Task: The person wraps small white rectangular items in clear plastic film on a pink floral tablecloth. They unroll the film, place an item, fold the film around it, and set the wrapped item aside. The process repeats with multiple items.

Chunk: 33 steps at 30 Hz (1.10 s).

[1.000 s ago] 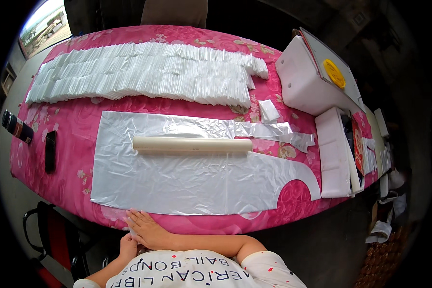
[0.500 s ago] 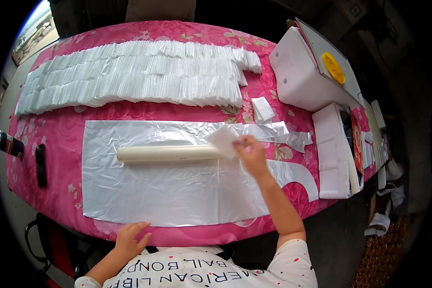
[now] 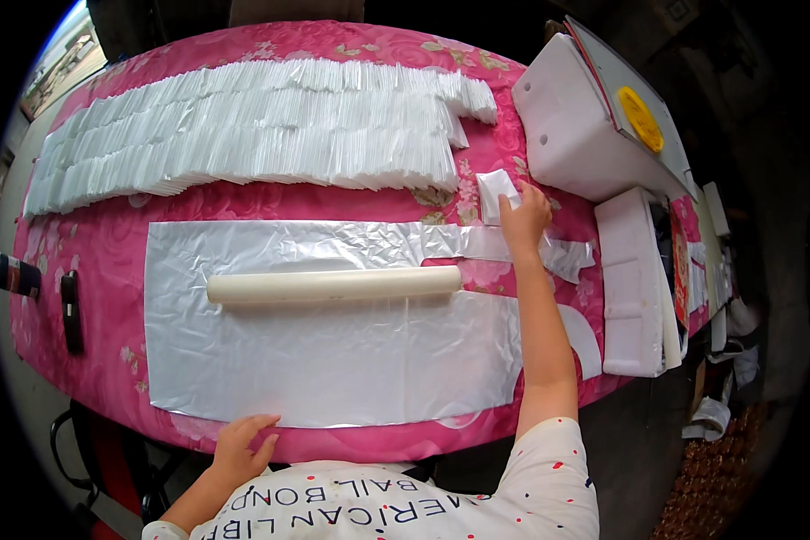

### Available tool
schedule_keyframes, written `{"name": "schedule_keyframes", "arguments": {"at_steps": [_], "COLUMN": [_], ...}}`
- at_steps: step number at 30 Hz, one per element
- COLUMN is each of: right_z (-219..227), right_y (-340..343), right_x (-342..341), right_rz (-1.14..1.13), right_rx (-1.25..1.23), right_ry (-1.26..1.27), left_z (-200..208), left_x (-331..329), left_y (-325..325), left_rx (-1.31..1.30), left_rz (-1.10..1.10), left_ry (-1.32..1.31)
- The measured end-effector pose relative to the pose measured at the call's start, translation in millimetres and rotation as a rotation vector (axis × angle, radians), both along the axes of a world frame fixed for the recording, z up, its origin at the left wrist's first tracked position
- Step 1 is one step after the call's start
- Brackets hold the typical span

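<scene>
My right hand (image 3: pixel 525 219) is at the right edge of a small pile of folded white plastic bags (image 3: pixel 495 191), thumb and fingers gripping a folded bag there. Its fingertips partly hide the pile. At the table's front edge rests my left hand (image 3: pixel 246 445), open, with fingers apart at the near edge of a flat plastic bag (image 3: pixel 333 369). This large, silvery-white bag has strap-like handles toward the right, one crossed by my right forearm. Lying lengthwise on the bag is a cream-coloured tube (image 3: pixel 333 285).
Long rows of folded white bags (image 3: pixel 243 135) fill the far left of the pink flowered table (image 3: pixel 108 243). White foam boxes (image 3: pixel 562 117) stand at the right, a yellow ring (image 3: pixel 640 120) on top. A black object (image 3: pixel 70 310) and dark bottle (image 3: pixel 13 274) lie left.
My right hand has carried a folded bag from above the tube's right end, away and to the right, to the small pile. My left hand stays at the front edge.
</scene>
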State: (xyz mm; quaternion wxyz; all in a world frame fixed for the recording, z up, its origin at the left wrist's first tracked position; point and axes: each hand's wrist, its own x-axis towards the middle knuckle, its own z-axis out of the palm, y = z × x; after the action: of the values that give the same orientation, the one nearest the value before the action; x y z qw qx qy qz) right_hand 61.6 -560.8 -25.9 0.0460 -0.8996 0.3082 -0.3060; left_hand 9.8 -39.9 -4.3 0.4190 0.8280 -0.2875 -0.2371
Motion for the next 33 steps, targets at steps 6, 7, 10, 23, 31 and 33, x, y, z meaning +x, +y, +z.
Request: {"name": "schedule_keyframes", "arguments": {"at_steps": [6,7,10,23,31,33], "right_z": [8.8,11.2,18.5,-21.4,-49.8,-52.3], "right_y": [115.0,131.5,168.1,185.3,10.3,-18.2], "right_x": [-34.7,-45.0,-78.7,-180.3,-254.0,-279.9], "right_rz": [0.781,0.782,0.721,0.714,0.15,-0.055], "right_rx": [0.223,0.245,0.352,0.275,0.111,0.094], "right_ry": [0.14,0.237,0.441,0.335,0.245,0.263], "left_z": [3.3,1.4,0.1,-33.6,-27.0,-25.1], "left_x": [-3.0,-2.2,3.8,-3.9,-11.6,-11.2], "left_y": [-9.0,-10.8,-19.4,-119.2,-169.3,-171.1], "left_rx": [-0.073,-0.092,-0.045,0.022,0.007,0.013], "left_rz": [-0.085,-0.109,-0.194,-0.345,-0.486,-0.499], "left_ry": [-0.118,-0.16,-0.256,-0.514,-0.55,-0.55]}}
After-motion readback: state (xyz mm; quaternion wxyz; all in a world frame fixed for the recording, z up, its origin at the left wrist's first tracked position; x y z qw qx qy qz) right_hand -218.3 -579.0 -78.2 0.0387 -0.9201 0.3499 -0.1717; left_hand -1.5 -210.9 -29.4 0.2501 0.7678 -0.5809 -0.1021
